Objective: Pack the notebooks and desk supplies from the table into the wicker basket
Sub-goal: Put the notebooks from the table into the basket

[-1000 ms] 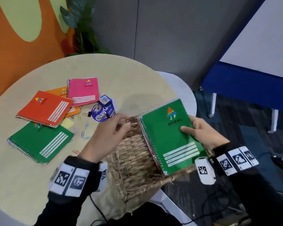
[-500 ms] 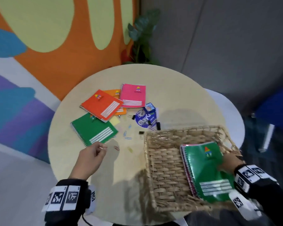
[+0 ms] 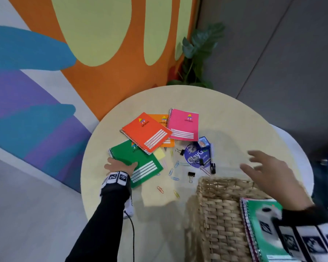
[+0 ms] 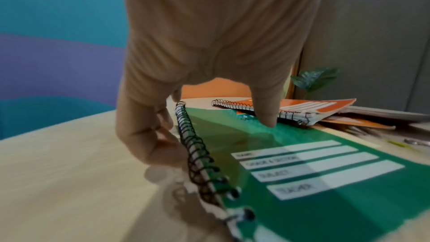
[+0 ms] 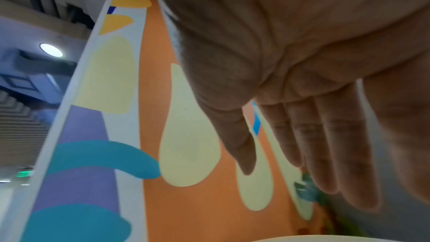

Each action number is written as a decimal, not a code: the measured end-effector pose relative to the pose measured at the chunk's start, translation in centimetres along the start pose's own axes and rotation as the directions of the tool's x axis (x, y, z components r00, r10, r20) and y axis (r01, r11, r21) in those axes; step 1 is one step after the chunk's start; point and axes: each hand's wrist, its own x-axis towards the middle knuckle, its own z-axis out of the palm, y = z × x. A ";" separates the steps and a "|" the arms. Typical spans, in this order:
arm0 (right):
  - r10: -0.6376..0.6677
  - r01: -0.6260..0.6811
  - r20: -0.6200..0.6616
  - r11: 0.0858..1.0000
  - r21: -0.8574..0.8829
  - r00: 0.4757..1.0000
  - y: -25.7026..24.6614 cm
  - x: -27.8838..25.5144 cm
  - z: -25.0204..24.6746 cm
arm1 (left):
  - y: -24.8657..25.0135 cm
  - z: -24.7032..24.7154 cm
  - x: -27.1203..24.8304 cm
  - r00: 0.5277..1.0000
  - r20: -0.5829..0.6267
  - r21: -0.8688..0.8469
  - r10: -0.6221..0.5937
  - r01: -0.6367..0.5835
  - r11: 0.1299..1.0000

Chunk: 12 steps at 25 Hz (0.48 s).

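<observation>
On the round table, my left hand (image 3: 119, 165) grips the near-left spiral edge of a green notebook (image 3: 140, 163). In the left wrist view, that hand (image 4: 214, 128) has its thumb pressed on the green notebook (image 4: 302, 181) cover and its fingers curled under the spiral edge. A red notebook (image 3: 147, 132) overlaps its far corner. My right hand (image 3: 263, 167) hovers empty over the far rim of the wicker basket (image 3: 222, 214), fingers spread. In the right wrist view the right hand (image 5: 302, 144) holds nothing. Another green notebook (image 3: 261, 237) lies in the basket on other notebooks.
An orange notebook (image 3: 162, 120) and a pink notebook (image 3: 184, 124) lie behind the red one. A purple round pack (image 3: 196, 156), a small blue box (image 3: 204, 142), binder clips (image 3: 191, 174), several paper clips (image 3: 170, 172) and a yellow note (image 3: 159, 154) are scattered mid-table. The basket overhangs the table's near edge.
My right hand set the green notebook in the basket, let go and rose toward the table. My left hand left the basket rim, reached left and took the green notebook on the table.
</observation>
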 end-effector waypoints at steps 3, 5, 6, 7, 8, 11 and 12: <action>-0.201 0.201 -0.009 0.977 0.064 0.979 -6.6 4.6 2.8 | 0.7 0.2 1.0 1.000 -0.027 0.003 0.008 -0.008 1.000; -0.289 0.284 0.067 0.956 0.071 0.955 -10.8 8.8 6.4 | 0.6 0.2 1.8 1.000 -0.009 -0.022 0.002 -0.002 1.000; -0.313 0.310 0.130 0.950 0.043 0.941 -12.6 11.1 8.5 | 0.5 0.1 2.2 1.000 0.001 -0.042 0.000 0.000 0.999; -0.320 0.324 0.196 0.946 0.013 0.927 -14.2 13.2 10.6 | 0.3 -0.1 2.5 1.000 0.019 -0.064 0.006 -0.004 0.998; -0.315 0.330 0.254 0.944 -0.017 0.915 -15.8 15.3 12.6 | 0.1 -0.3 2.9 0.999 0.046 -0.088 0.022 -0.018 0.996; -0.240 0.298 0.356 0.947 -0.120 0.903 -19.4 20.4 17.1 | -0.4 -1.0 3.8 0.993 0.101 -0.171 0.068 -0.050 0.984; -0.207 0.285 0.379 0.945 -0.161 0.902 -20.3 21.7 18.1 | -0.6 -1.2 3.8 0.989 0.117 -0.194 0.090 -0.066 0.979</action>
